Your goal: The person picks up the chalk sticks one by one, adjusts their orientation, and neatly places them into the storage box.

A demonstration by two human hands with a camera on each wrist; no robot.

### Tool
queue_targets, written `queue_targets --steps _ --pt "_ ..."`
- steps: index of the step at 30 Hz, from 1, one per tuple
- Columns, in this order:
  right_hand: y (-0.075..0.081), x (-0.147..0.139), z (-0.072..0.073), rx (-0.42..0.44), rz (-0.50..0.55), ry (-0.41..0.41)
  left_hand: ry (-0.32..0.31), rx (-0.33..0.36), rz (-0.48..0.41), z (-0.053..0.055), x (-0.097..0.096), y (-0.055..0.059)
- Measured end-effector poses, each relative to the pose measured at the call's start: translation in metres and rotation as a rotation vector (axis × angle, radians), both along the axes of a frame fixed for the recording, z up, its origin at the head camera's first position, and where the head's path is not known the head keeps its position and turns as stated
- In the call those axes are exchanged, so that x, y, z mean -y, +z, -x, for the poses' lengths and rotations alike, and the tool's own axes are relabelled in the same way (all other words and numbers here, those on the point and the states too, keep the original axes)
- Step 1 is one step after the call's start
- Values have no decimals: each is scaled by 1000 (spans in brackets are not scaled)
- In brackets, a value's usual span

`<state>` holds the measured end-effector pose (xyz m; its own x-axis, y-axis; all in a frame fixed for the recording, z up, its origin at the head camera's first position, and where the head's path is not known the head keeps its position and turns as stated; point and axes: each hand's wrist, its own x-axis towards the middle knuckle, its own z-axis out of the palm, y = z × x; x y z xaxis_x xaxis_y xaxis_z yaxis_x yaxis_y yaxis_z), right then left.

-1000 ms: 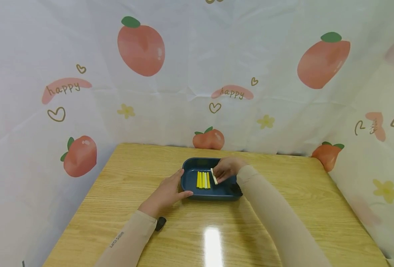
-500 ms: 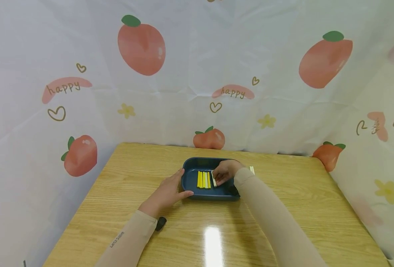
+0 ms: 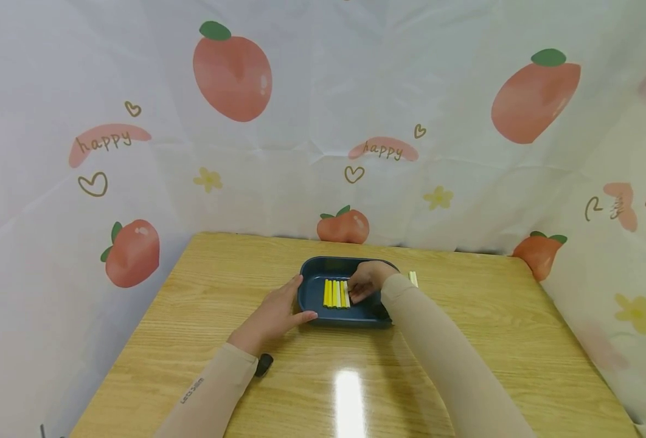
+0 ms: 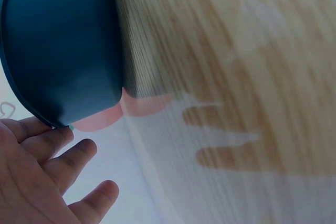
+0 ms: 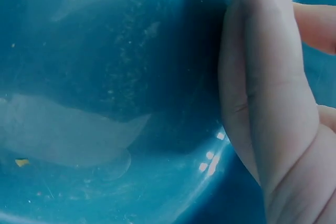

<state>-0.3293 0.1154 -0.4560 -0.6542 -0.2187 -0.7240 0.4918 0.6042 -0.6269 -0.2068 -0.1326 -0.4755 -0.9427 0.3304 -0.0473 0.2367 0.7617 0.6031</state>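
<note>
A dark blue tray (image 3: pixel 314 298) sits on the table, holding a side-by-side row of yellow and white chalk sticks (image 3: pixel 331 294). My right hand (image 3: pixel 368 278) reaches into it, fingertips pinching the white chalk stick (image 3: pixel 347 294) at the row's right end. In the right wrist view its fingers (image 5: pixel 278 82) are bent over the tray floor, and the chalk is hidden. At the tray's left end rests my left hand (image 3: pixel 270 316), thumb by the near rim. The left wrist view has its fingers (image 4: pixel 68 163) extended, some touching the rim.
White chalk sticks (image 3: pixel 413 279) lie beyond the right forearm, beside the tray. A black object (image 3: pixel 264 365) shows by the left cuff. The wooden table (image 3: pixel 219 267) meets a printed white cloth (image 3: pixel 279 201) at the back. A yellow crumb (image 5: pixel 21 162) lies in the tray.
My right hand has lowered the white chalk stick into the tray and moved it left, up against the row. The left hand stays at the rim.
</note>
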Motion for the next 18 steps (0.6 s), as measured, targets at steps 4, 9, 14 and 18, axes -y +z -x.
queue_targets --steps 4,9,14,18 --pt "2 -4 -1 -11 16 10 7 16 3 0 0 0" --pt "14 -8 -5 -81 -3 67 -2 9 -10 -1 -1 0" --pt "32 -15 -13 -133 -33 138 -2 2 -14 -2 -1 1" --pt "46 -22 -18 -168 -18 182 -3 1 -10 -2 -1 2"
